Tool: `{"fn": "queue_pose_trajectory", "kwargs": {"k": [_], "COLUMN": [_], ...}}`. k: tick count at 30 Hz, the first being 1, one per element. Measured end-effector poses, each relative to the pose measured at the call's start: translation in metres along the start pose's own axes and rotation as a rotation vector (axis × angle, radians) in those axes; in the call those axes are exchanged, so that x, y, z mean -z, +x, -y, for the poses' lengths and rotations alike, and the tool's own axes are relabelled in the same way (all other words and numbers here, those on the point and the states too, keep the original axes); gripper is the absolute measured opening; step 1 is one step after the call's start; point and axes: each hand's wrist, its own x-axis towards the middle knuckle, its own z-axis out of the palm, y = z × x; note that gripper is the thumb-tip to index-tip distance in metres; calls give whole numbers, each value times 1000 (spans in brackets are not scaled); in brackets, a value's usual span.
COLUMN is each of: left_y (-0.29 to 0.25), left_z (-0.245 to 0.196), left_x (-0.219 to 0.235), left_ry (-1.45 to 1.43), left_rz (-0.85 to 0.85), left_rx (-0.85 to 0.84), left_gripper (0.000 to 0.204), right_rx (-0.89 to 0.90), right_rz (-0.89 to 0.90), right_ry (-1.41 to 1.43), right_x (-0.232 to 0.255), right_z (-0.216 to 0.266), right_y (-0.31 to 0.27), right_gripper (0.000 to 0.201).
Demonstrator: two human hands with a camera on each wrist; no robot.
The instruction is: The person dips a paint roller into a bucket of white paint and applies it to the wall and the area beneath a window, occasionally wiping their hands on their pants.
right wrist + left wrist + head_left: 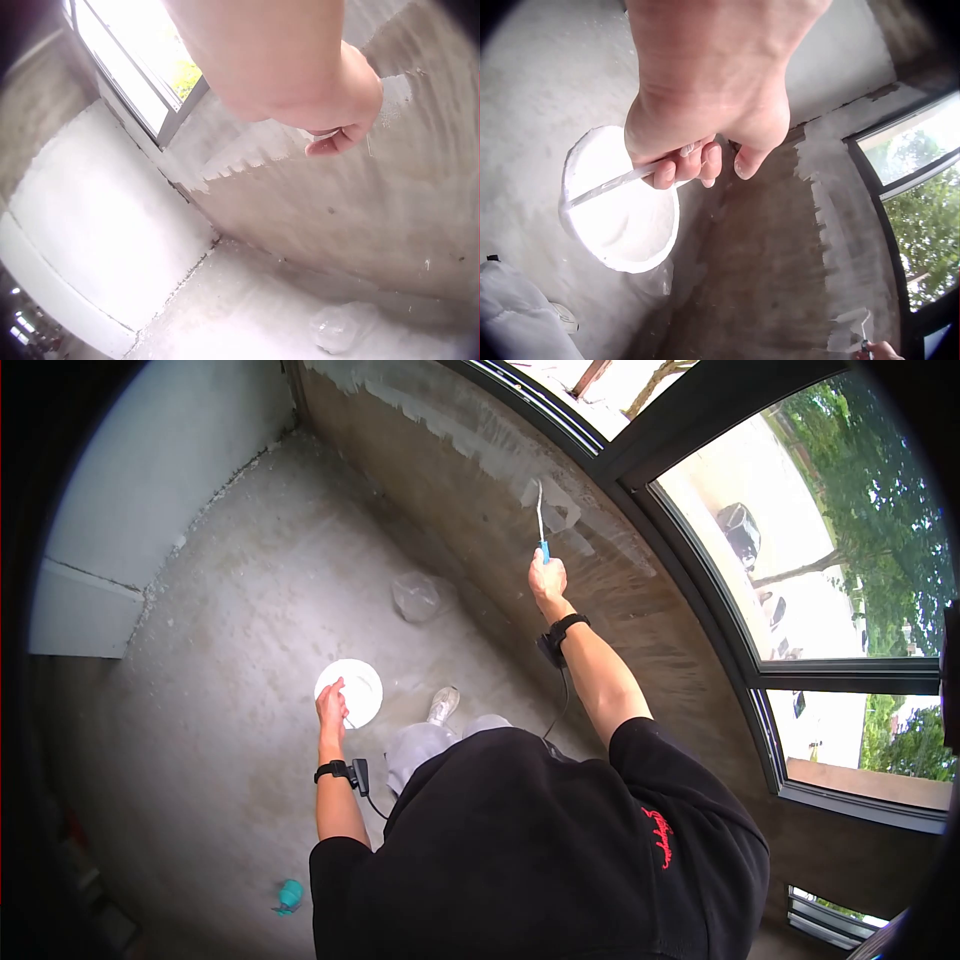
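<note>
My left hand [332, 706] grips the bail handle [611, 186] of a white bucket [368, 688], its fingers curled round the bar. White paint shows inside the bucket in the left wrist view. My right hand [547, 578] holds a small paint roller by its blue handle [545, 548], arm stretched toward the wall [440, 490] below the window. The roller's thin metal rod [541, 510] reaches up to a pale, freshly coated patch. In the right wrist view, the right hand's own wrist hides most of the roller.
A crumpled clear plastic bag [415, 596] lies on the concrete floor [250, 580] near the wall's foot. Dark window frames [690, 555] run above the painted band. A teal bottle [289, 895] stands behind on the left. A white panel [165, 470] meets the floor at the far left.
</note>
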Motion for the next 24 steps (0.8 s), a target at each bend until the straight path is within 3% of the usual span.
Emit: {"fn": "queue_pose_trajectory", "kwargs": {"k": [11, 24], "left_y": [0, 10], "left_z": [-5, -22], "left_x": [4, -6], "left_ry": [6, 90], "left_rz": [22, -19], "left_rx": [13, 67], "left_gripper": [23, 25], "right_rx": [-57, -177], "right_rz": [-125, -238], "right_ry": [73, 43], "right_x": [15, 107], "right_z": [-33, -131], "right_y": [-37, -104], "right_gripper": [50, 47]}}
